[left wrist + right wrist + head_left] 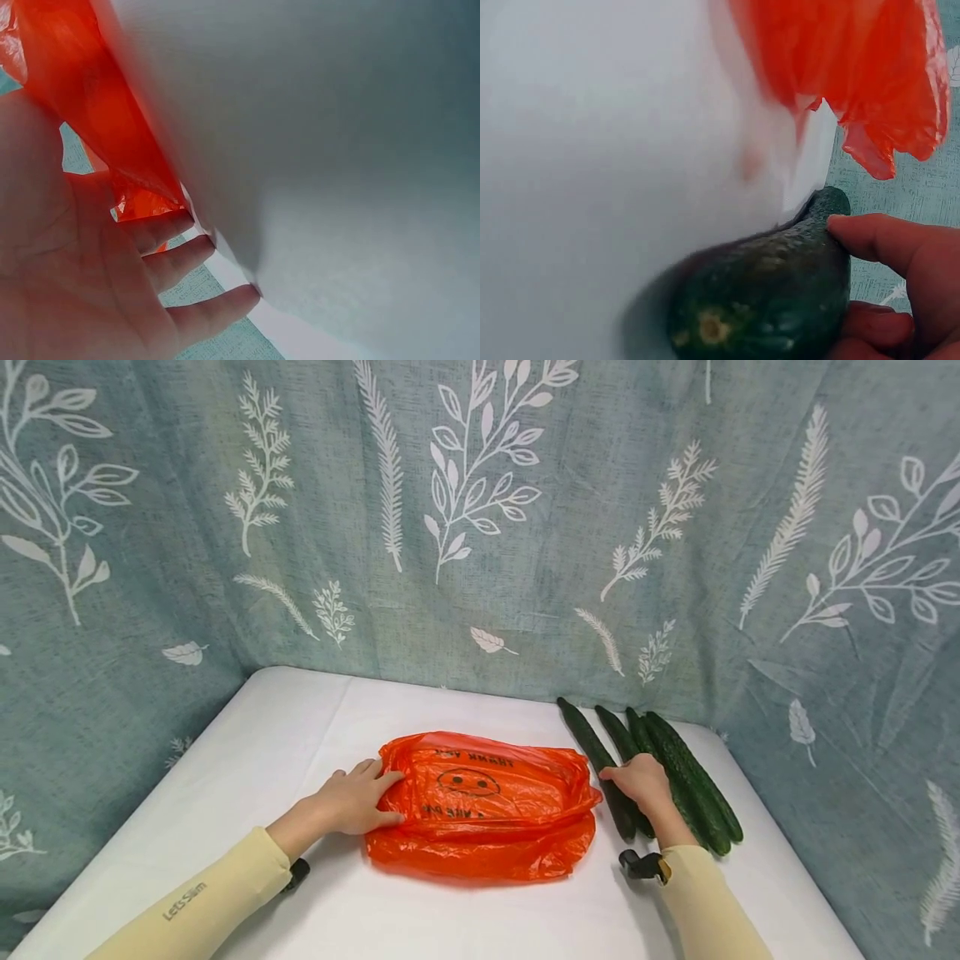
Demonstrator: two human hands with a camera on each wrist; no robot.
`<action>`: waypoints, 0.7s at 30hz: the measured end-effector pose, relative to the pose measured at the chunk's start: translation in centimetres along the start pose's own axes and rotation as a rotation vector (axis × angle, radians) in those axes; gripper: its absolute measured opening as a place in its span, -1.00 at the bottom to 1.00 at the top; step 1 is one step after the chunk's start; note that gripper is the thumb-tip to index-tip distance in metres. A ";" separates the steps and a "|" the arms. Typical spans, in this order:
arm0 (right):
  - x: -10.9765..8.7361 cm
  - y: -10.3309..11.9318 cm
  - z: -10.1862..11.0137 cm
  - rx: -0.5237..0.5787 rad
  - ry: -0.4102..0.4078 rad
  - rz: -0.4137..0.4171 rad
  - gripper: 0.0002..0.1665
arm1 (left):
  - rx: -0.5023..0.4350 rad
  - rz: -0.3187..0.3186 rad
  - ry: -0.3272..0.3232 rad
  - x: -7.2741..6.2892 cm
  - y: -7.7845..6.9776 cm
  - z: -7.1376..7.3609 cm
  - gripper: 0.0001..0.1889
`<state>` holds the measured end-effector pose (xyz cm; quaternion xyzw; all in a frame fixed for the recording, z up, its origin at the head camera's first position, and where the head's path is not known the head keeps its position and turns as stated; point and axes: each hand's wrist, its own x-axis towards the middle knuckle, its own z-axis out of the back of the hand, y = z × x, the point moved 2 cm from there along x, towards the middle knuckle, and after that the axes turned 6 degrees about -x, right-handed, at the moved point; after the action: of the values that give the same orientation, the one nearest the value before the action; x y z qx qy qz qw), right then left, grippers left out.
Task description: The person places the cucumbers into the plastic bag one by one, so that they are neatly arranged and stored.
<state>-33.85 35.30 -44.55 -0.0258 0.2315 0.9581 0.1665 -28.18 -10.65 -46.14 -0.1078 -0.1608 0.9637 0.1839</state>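
Note:
A red-orange plastic bag (480, 789), printed with a smiling face and dark lettering, lies crumpled on the table in the head view. At its left end my left hand (352, 797) rests with spread fingers, thumb and fingertips against the plastic. In the left wrist view those fingers (180, 262) reach down to the table beside the bag. On the right, my right hand (641, 777) is over the leftmost cucumbers. The right wrist view shows its thumb on one side of a dark green cucumber (757, 292), curled fingers along the other.
Several more long cucumbers (693, 777) lie side by side right of my right hand, near the table's right edge. A white cloth covers the table (300, 718). Blue-green curtains (525, 610) with white leaf prints hang behind and at both sides.

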 end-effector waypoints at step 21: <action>-1.2 1.0 -1.8 0.233 -0.075 -0.076 -0.30 | -0.003 0.002 0.021 -0.2 -0.2 0.2 -0.19</action>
<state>-33.12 33.24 -45.56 0.0211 0.3338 0.9180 0.2130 -27.97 -10.60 -45.87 -0.1183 -0.1603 0.9624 0.1845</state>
